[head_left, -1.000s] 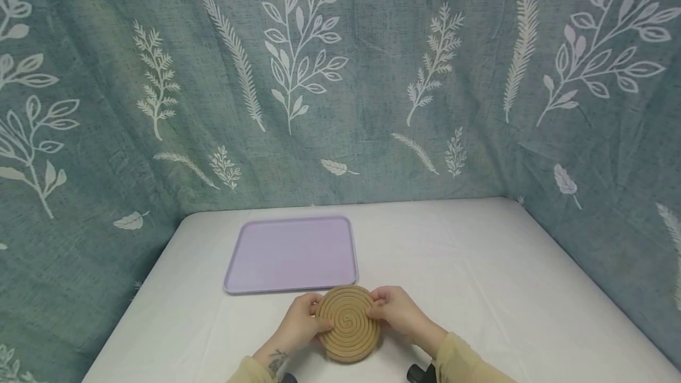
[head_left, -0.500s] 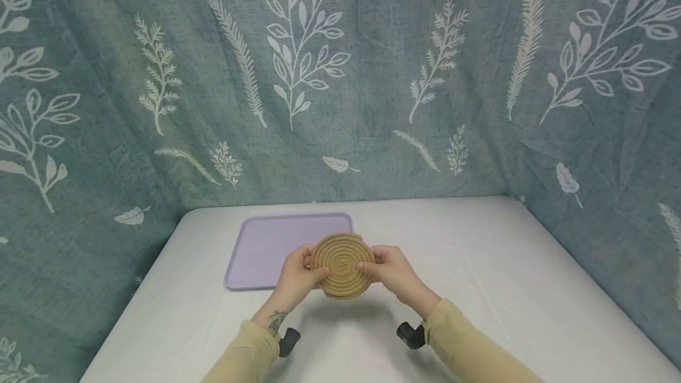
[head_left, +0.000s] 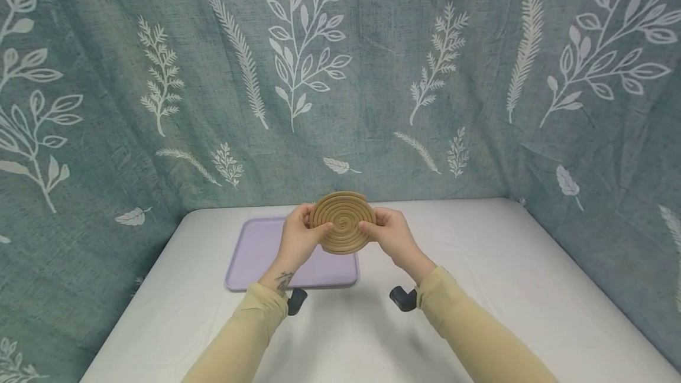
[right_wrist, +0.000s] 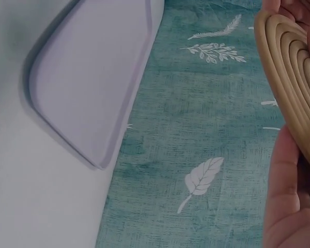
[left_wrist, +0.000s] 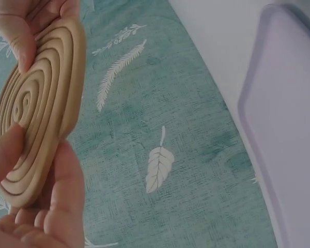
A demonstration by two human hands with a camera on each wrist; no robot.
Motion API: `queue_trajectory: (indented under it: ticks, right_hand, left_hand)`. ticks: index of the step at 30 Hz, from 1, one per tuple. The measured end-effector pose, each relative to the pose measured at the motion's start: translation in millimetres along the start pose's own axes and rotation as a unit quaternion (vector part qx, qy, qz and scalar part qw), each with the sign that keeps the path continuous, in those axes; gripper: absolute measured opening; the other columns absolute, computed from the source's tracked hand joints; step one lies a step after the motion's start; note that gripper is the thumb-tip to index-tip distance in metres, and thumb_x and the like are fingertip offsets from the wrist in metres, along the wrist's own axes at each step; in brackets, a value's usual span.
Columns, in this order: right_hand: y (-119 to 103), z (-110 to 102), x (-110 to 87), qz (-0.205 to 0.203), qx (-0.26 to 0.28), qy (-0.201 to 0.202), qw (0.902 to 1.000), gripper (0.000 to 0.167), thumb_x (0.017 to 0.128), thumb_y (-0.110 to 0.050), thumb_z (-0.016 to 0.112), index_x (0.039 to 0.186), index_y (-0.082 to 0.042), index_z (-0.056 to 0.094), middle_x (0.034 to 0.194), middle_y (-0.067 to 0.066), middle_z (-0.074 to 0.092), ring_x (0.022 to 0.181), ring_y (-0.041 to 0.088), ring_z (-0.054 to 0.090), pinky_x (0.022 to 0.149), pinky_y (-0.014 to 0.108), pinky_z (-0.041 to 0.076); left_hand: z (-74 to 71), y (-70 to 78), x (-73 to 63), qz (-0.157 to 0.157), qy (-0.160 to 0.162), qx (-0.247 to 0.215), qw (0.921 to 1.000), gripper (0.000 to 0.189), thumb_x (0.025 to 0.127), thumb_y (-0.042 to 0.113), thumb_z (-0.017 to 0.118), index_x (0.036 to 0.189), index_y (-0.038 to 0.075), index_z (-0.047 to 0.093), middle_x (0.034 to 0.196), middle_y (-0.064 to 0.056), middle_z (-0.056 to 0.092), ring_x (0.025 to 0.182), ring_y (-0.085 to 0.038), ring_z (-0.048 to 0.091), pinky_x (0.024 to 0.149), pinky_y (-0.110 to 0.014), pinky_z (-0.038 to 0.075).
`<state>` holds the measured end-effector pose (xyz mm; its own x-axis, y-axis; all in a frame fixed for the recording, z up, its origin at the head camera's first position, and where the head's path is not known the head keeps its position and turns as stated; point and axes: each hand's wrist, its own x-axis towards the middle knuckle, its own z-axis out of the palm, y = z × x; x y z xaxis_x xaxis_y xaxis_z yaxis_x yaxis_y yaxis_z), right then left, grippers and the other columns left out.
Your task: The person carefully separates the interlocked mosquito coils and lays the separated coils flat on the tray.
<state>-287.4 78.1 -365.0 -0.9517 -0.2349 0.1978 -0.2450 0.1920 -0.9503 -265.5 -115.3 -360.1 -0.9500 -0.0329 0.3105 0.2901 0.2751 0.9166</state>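
A flat, tan disc wound as a spiral coil [head_left: 343, 205] is held up in the air between both hands, its face tilted toward the head camera. My left hand [head_left: 298, 235] grips its left edge, thumb on the front and fingers behind. On the opposite edge my right hand [head_left: 398, 238] pinches it the same way. In the left wrist view the coil [left_wrist: 54, 72] shows thick, smooth strands turning round a small centre. The right wrist view catches only part of the coil [right_wrist: 284, 57], above the fingers [right_wrist: 284, 181] behind it.
A lilac rectangular tray [head_left: 255, 253] lies on the white tablecloth [head_left: 479, 288], partly covered by the left hand and the coil in the head view. Green leaf-patterned fabric [head_left: 372, 75] hangs behind and along both sides. Black camera mounts [head_left: 297, 301] sit at the wrists.
Both hands have lifted the coil from low near the front of the table, upward and away, to above the tray's back right part. The grip looks the same throughout.
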Motion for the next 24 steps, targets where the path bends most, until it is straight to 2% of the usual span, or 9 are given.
queue_trajectory:
  ticks: [6,13,18,24]
  right_hand:
    - [-5,1,1.8,-0.001,0.016,0.012,0.9998,0.025,0.087,-0.005,0.061,0.109,0.007,0.061,0.097,0.022,0.068,0.080,0.019,0.069,0.072,0.030,0.058]
    - [-1,8,0.6,-0.002,0.027,0.028,0.9992,0.022,0.087,-0.003,0.061,0.105,0.008,0.061,0.095,0.022,0.068,0.078,0.015,0.068,0.070,0.027,0.058]
    - [-1,13,-1.4,-0.032,0.013,0.043,0.9984,0.019,0.086,-0.002,0.062,0.102,0.009,0.062,0.093,0.024,0.068,0.078,0.018,0.068,0.068,0.025,0.057]
    - [1,18,-4.9,-0.086,-0.037,0.056,0.9940,0.016,0.086,-0.005,0.064,0.098,0.005,0.065,0.090,0.020,0.068,0.079,0.019,0.064,0.064,0.019,0.053]
  left_hand:
    - [3.8,3.6,2.8,0.013,0.029,-0.007,0.9995,0.035,0.075,0.005,0.075,0.106,-0.001,0.058,0.098,-0.017,0.068,0.088,-0.025,0.066,0.070,-0.029,0.057]
    - [9.3,5.0,-0.4,0.002,0.064,0.018,0.9978,0.041,0.073,0.012,0.079,0.106,0.002,0.058,0.098,-0.014,0.066,0.088,-0.025,0.066,0.070,-0.031,0.057]
    - [11.7,6.8,-1.7,-0.010,0.088,0.024,0.9958,0.038,0.072,0.014,0.079,0.102,0.002,0.059,0.098,-0.014,0.066,0.087,-0.026,0.066,0.071,-0.034,0.057]
    - [15.0,6.4,-1.8,-0.019,0.114,0.027,0.9929,0.035,0.072,0.014,0.077,0.100,0.002,0.059,0.094,-0.014,0.066,0.085,-0.026,0.065,0.069,-0.034,0.056]
